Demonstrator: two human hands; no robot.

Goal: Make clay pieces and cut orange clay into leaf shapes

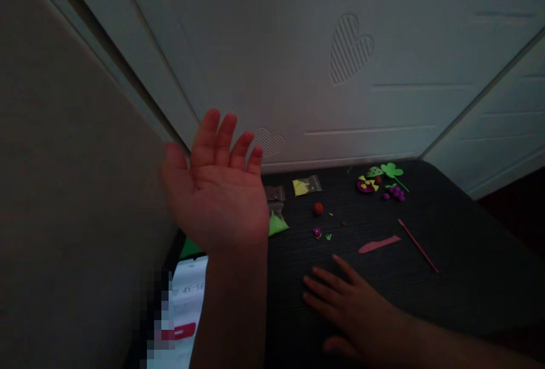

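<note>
Raised on the left, my left hand (219, 193) shows its palm to me, fingers apart and holding nothing. Palm down over the dark table (426, 306), my right hand (347, 303) has its fingers spread; whether it touches the surface I cannot tell. Beyond its fingertips lie a small purple flower (317, 232), a green leafy piece (328, 237) and an orange-red ball (318, 208). A flat pink strip (378, 244) and a thin reddish stick (418, 246) lie to the right. A bag with light green material (277, 223) is partly behind my left hand.
Near the white panelled wall (298, 62) lie a yellow bag (306, 186), a dark brown bag (275, 193), a purple-and-yellow piece (366, 184), purple balls (395, 193) and a green clover shape (392, 170). A lit phone (183, 301) sits at left, partly covered by my forearm.
</note>
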